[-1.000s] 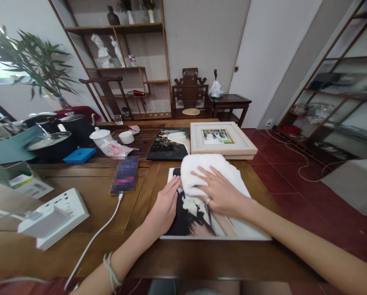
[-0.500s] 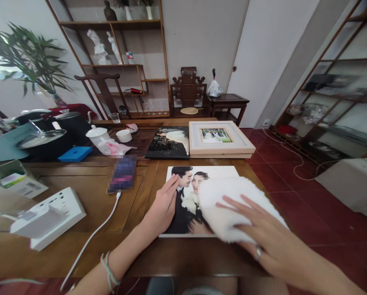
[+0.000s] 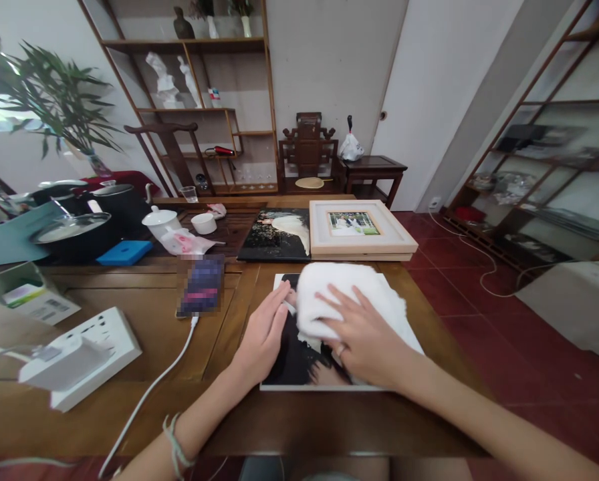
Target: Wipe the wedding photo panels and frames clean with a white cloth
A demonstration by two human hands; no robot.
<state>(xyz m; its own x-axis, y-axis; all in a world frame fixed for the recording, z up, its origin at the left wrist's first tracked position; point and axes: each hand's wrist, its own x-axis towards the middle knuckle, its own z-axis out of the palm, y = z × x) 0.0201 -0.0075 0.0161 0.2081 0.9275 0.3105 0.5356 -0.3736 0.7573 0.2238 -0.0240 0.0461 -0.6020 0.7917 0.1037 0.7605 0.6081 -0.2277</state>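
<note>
A flat photo print [image 3: 299, 364] of a couple lies on the wooden table [image 3: 189, 334] in front of me. My left hand [image 3: 262, 337] lies flat on its left edge, fingers stretched out. My right hand [image 3: 364, 334] presses a white fluffy cloth [image 3: 349, 294] onto the upper part of the print, fingers spread over the cloth. The cloth hides the faces in the picture.
Behind the print lie a dark photo panel [image 3: 277, 234] and a framed photo [image 3: 357, 227]. A phone [image 3: 202, 284] with a white cable, a white power strip [image 3: 83, 354], pots [image 3: 79, 234], a teapot [image 3: 162, 220] and a blue box [image 3: 124, 252] stand to the left. Shelves and chairs line the wall.
My right hand swept the cloth from the print's top down to its lower right, then back up to the top. My left hand stayed on the left edge.
</note>
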